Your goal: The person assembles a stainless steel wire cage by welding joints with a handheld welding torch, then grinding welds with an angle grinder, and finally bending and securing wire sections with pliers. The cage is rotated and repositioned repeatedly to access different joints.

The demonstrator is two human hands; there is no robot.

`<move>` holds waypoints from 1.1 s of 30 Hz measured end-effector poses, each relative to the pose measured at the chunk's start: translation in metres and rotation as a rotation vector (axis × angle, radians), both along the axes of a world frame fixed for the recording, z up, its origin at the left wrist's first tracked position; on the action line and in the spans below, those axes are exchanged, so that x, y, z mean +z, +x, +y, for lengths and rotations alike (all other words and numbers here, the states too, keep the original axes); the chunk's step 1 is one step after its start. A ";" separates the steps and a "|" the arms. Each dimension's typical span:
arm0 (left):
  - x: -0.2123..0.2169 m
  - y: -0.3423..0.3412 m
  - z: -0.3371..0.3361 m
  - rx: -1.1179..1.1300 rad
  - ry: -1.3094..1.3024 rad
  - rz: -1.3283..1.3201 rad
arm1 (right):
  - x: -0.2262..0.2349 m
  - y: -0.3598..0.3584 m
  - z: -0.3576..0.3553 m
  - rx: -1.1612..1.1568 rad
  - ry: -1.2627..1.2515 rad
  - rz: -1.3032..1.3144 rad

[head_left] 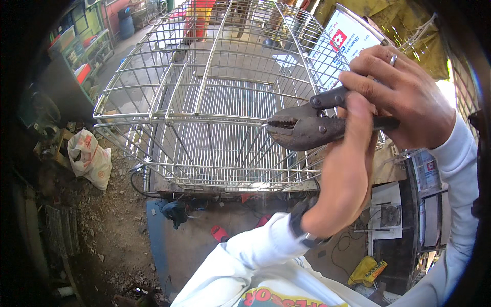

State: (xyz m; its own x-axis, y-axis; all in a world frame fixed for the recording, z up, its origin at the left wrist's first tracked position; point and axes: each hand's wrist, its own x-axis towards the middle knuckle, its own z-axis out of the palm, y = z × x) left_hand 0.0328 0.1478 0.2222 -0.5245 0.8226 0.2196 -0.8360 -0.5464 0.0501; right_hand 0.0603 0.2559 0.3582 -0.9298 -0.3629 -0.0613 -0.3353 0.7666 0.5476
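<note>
A silvery wire cage (199,115) stands in front of me, with a floor of closely set wires. Dark, worn locking pliers (307,130) lie sideways across its right front part, their toothed jaws pointing left at the front wires. Whether the jaws bite on a wire, I cannot tell. My left hand (342,171), wearing a wristband, is closed round the pliers' handles from below, slightly blurred, with its thumb raised. From the upper right my right hand (404,94), with a ring on one finger, wraps the handle end; part of its grip is hidden.
The cage rests on a bench behind a printed white panel (322,59). A white sack (91,159) stands on the rubble ground at left. Red sandals (220,234) and a yellow bag (367,271) lie below. Farther back are a blue barrel (126,24) and shelves.
</note>
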 end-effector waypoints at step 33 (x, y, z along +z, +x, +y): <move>0.042 -0.095 -0.043 0.558 -0.720 1.910 | -0.031 0.095 0.012 -0.618 -1.355 0.060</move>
